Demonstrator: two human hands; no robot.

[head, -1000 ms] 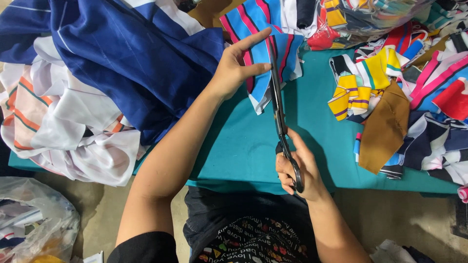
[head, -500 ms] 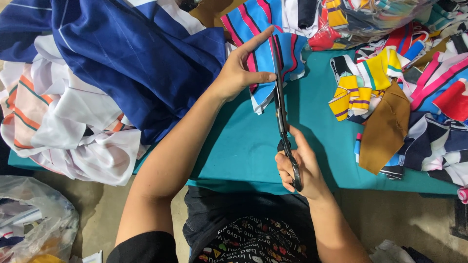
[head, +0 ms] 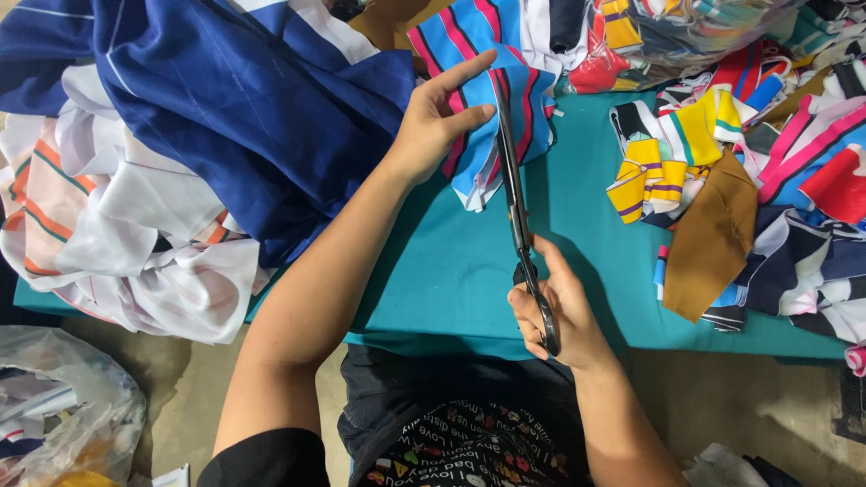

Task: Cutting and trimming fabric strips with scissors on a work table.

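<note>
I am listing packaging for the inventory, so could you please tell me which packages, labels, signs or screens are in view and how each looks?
Clear plastic bag: on the floor at lower left, crumpled, holding pale and yellow scraps.
Clear plastic bag of scraps: at the table's top right edge, translucent, filled with multicoloured cloth.
No labels, signs or screens show on the table.

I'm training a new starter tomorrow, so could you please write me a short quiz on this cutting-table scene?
1. True or false: the right hand holds the scissors.
2. What does the left hand press flat? A) the brown fabric piece B) the blue striped fabric with pink stripes C) the plastic bag
3. What colour is the table cover?

Key: 1 true; 2 B; 3 teal.
</note>
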